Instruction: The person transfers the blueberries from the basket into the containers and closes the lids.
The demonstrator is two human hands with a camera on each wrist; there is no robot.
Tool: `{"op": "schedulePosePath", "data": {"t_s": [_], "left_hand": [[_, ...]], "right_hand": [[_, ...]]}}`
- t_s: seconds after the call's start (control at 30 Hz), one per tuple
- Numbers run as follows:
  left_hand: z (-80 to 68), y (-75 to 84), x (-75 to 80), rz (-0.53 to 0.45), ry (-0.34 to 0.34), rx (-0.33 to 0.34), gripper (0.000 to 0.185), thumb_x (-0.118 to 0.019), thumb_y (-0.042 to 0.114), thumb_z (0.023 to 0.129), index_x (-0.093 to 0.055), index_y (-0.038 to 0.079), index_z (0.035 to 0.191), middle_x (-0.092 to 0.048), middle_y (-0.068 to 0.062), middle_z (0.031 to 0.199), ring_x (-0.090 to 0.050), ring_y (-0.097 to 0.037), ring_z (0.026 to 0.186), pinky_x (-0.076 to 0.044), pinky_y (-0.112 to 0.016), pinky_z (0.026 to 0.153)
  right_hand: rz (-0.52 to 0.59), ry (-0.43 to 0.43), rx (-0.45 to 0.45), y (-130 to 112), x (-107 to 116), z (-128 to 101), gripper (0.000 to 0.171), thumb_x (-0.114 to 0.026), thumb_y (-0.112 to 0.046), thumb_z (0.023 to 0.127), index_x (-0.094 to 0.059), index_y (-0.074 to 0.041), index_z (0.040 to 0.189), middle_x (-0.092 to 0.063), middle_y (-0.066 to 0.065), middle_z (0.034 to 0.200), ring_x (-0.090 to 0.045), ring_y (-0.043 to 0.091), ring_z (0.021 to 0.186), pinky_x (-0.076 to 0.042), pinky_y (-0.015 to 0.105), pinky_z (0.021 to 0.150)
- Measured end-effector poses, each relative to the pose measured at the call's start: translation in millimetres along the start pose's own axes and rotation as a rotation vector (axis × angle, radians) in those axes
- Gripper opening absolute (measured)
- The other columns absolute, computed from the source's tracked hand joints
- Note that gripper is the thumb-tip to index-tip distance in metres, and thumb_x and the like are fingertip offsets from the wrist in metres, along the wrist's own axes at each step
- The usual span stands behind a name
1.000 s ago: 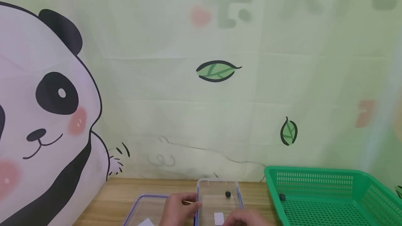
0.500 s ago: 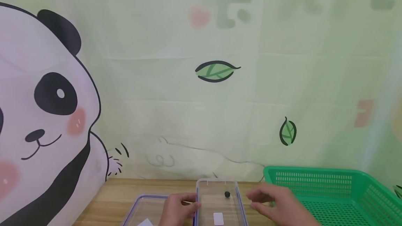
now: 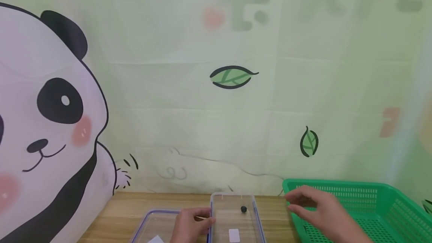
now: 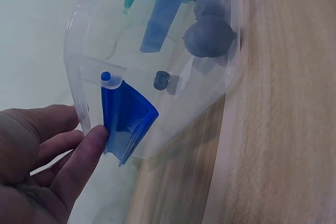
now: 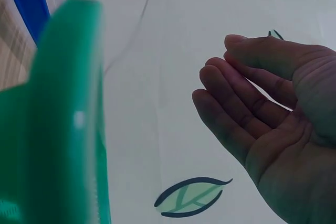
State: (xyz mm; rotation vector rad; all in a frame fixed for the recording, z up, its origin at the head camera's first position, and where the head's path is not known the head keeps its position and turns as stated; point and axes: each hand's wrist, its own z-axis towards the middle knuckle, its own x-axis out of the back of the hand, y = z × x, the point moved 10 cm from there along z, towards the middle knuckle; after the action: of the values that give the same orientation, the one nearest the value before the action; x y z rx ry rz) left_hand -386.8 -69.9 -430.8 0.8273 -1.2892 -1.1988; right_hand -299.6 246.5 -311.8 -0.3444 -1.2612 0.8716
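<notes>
In the head view a clear plastic box (image 3: 222, 220) with blue side edging stands on the table. My left hand (image 3: 192, 224) pinches its left wall between thumb and fingers. Beside a blue clip flap (image 4: 128, 119), that grip shows in the left wrist view. A small dark round ball (image 3: 243, 209) lies in the box, and a white label (image 3: 234, 235) shows nearer me. Several larger dark balls (image 4: 209, 38) sit along the box floor in the left wrist view. Over the left rim of the green basket (image 3: 337, 181) hovers my right hand (image 3: 320, 209), fingers loosely bent, holding nothing.
Left of the box lies a clear lid-like piece (image 3: 162, 218) with blue edging and a white label (image 3: 156, 239). A cloth (image 3: 175, 123) with panda and leaf prints hangs behind the wooden table (image 3: 135, 200).
My right hand has moved from the box's near right side rightward and up to the basket's left rim. The left hand stays on the box wall.
</notes>
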Motion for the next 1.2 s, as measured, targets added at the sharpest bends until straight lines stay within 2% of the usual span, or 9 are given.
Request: {"op": "schedulePosePath", "data": {"t_s": [0.13,0.27,0.33,0.5,0.77,1.0,1.07,1.2], "left_hand": [[0.5,-0.2,1.2,0.002,-0.001,-0.006,0.031,-0.083,0.001,0.090,-0.074,-0.013,0.116,-0.076,-0.013,0.100,-0.075,-0.024,0.083,-0.067,-0.035,0.068],[0.9,0.1,2.5,0.003,0.003,-0.002,0.031,-0.084,0.002,0.090,-0.075,-0.012,0.116,-0.077,-0.013,0.100,-0.075,-0.023,0.083,-0.067,-0.035,0.068],[0.8,1.4,3.5,0.002,0.008,-0.007,0.030,-0.084,0.002,0.090,-0.075,-0.012,0.115,-0.077,-0.012,0.100,-0.074,-0.022,0.083,-0.068,-0.036,0.069],[-0.7,3.7,4.8,-0.001,0.007,-0.022,0.029,-0.083,0.001,0.090,-0.074,-0.013,0.115,-0.076,-0.013,0.100,-0.075,-0.023,0.083,-0.068,-0.037,0.070],[-0.2,-1.1,1.3,0.003,-0.005,0.036,0.029,-0.082,0.000,0.091,-0.075,-0.011,0.116,-0.076,-0.010,0.100,-0.073,-0.021,0.084,-0.068,-0.037,0.072],[-0.2,-2.1,2.0,0.008,0.001,0.048,0.028,-0.082,0.000,0.091,-0.075,-0.010,0.116,-0.076,-0.010,0.100,-0.073,-0.020,0.083,-0.067,-0.035,0.070],[-0.1,-3.0,1.8,0.006,0.001,0.054,0.028,-0.083,0.000,0.091,-0.076,-0.010,0.116,-0.076,-0.009,0.100,-0.073,-0.020,0.083,-0.067,-0.035,0.071],[0.2,-3.6,1.7,-0.001,-0.001,0.052,0.028,-0.083,0.000,0.091,-0.076,-0.010,0.116,-0.076,-0.009,0.100,-0.073,-0.020,0.083,-0.068,-0.037,0.072]], "right_hand": [[-0.028,-0.002,-0.008,1.3,9.3,-1.2,0.025,-0.078,-0.025,0.099,-0.074,-0.014,0.121,-0.074,-0.006,0.115,-0.070,0.008,0.101,-0.061,0.026,0.081],[-0.136,-0.007,0.056,-0.6,23.7,2.6,0.023,-0.079,-0.025,0.098,-0.074,-0.017,0.119,-0.074,-0.010,0.111,-0.070,0.005,0.098,-0.061,0.026,0.081],[-0.196,-0.007,0.132,-4.0,29.9,7.8,0.020,-0.079,-0.022,0.098,-0.074,-0.018,0.116,-0.074,-0.012,0.109,-0.070,0.005,0.096,-0.062,0.027,0.081],[-0.206,-0.075,0.181,6.6,36.3,26.3,0.015,-0.079,-0.015,0.097,-0.076,-0.014,0.112,-0.075,-0.009,0.105,-0.069,0.005,0.092,-0.063,0.027,0.079],[-0.219,-0.234,0.136,50.7,26.7,43.0,0.013,-0.079,-0.007,0.094,-0.075,-0.008,0.107,-0.073,-0.005,0.102,-0.068,0.007,0.088,-0.062,0.027,0.074],[-0.281,-0.293,0.139,94.9,9.0,53.7,0.012,-0.079,-0.001,0.090,-0.076,-0.006,0.101,-0.074,0.001,0.097,-0.067,0.010,0.085,-0.062,0.029,0.072],[-0.281,-0.310,0.118,118.2,2.2,58.7,0.013,-0.080,-0.002,0.090,-0.076,-0.007,0.101,-0.074,-0.001,0.097,-0.068,0.012,0.085,-0.062,0.031,0.072],[-0.261,-0.353,0.096,185.5,-12.0,74.5,0.014,-0.081,-0.011,0.091,-0.078,-0.017,0.103,-0.072,-0.014,0.098,-0.067,0.007,0.087,-0.062,0.029,0.073]]}}
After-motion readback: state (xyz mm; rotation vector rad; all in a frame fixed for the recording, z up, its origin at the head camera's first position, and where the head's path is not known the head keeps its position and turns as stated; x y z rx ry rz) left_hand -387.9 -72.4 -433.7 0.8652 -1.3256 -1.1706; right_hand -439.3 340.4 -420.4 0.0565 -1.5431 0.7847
